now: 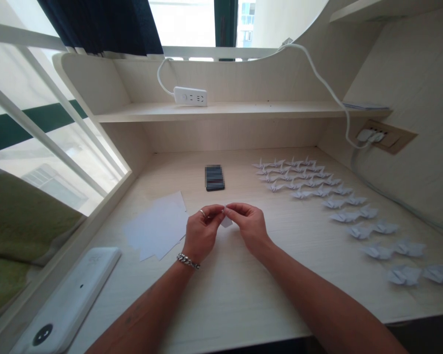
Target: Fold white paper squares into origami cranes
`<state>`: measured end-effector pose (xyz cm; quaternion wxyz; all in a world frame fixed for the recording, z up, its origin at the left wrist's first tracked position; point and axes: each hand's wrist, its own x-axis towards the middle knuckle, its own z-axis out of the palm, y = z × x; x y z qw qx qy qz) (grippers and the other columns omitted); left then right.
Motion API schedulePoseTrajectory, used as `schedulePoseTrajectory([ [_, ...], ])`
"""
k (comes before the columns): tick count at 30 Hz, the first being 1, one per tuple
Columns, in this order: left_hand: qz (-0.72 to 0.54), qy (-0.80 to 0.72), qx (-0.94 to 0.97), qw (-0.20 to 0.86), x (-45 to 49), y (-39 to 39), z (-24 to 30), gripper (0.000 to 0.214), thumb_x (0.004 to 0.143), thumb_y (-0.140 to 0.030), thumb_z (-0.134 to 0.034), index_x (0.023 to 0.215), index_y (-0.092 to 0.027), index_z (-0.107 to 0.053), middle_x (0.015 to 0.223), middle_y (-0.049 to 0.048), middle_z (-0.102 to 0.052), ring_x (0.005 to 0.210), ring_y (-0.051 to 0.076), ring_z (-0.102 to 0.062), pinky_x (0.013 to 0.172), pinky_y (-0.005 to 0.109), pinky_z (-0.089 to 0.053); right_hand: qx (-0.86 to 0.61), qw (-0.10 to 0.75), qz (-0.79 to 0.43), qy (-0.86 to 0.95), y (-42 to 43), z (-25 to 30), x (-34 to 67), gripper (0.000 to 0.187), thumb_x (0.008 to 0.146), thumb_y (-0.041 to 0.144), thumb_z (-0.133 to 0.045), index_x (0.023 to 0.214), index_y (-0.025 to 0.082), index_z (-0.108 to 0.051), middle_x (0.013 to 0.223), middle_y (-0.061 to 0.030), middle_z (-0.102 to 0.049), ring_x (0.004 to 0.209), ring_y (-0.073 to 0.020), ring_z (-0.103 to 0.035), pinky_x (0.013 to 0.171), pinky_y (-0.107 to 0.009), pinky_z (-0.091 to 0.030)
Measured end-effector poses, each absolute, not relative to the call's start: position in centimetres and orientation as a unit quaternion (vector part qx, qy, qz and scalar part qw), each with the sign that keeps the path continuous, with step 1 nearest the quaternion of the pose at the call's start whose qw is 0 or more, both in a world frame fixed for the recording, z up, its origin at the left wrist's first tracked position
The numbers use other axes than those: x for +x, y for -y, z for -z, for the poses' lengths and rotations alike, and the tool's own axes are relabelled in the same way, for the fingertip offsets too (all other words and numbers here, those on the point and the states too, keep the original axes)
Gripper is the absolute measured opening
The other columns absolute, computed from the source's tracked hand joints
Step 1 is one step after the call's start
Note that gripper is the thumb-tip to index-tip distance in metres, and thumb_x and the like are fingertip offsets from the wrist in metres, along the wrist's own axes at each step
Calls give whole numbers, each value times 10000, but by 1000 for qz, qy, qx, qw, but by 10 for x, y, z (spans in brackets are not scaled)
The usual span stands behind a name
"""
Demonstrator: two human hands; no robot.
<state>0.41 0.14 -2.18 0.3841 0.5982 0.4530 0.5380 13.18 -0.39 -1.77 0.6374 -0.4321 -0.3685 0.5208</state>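
So I've got a small white piece of thin paper (pixel 227 222) between my left hand (pixel 201 236) and right hand (pixel 251 227), over the middle of the pale wood-grain tabletop (pixel 243 290), right of the loose white paper sheets (pixel 158 223). Fingers on both sides are pinched closed on its far end; much of it's hidden, so can't tell the folds. I'd guess it's next to weightless, crisp but easily crumpled or torn, so light fingertip grip on the edges, no squashing the middle.
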Motion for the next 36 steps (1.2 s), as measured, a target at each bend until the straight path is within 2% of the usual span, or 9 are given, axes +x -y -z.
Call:
schedulePoseTrajectory([
  [5, -525, -452, 617, 373, 3, -1, 24, 218, 766, -290, -688, 947, -169, -699, 864, 52, -718, 767, 174, -672, 725, 285, -542, -434, 634, -519, 375, 3, 17, 133, 207, 591, 258, -798, 757, 155, -730, 722, -27, -720, 671, -154, -635, 674, -294, -509],
  [10, -523, -437, 618, 392, 2, -2, 23, 308, 769, -251, -680, 1062, -186, -610, 824, 31, -686, 757, 161, -665, 729, 292, -540, -412, 642, -515, 391, 0, 21, 136, 213, 595, 239, -795, 766, 165, -694, 744, -18, -710, 706, -149, -641, 698, -288, -509],
  [21, -507, -434, 620, 411, 2, -1, 21, 274, 749, -223, -692, 997, -164, -592, 816, 40, -676, 772, 162, -661, 738, 296, -530, -399, 636, -498, 435, -4, 23, 143, 221, 610, 225, -777, 707, 178, -585, 703, -1, -657, 669, -143, -614, 660, -283, -491],
  [26, -492, -434, 621, 429, 2, 0, 21, 290, 745, -219, -692, 1009, -163, -585, 802, 38, -683, 769, 163, -660, 725, 295, -520, -411, 594, -501, 477, -5, 22, 148, 250, 636, 216, -755, 816, 179, -586, 721, 11, -641, 689, -136, -609, 672, -275, -481],
  [30, -475, -424, 619, 460, 2, 1, 21, 293, 739, -213, -693, 1004, -157, -580, 799, 36, -683, 760, 158, -656, 708, 284, -511, -409, 592, -505, 477, -5, 19, 150, 231, 609, 213, -760, 715, 173, -559, 668, 27, -606, 628, -115, -566, 620, -250, -451],
  [36, -469, -419, 611, 481, 0, -2, 21, 298, 726, -216, -700, 991, -158, -577, 771, 28, -673, 739, 153, -650, 690, 275, -502, -425, 553, -510, 504, -4, 18, 149, 311, 660, 257, -724, 935, 175, -606, 673, 18, -631, 623, -129, -581, 619, -263, -450],
])
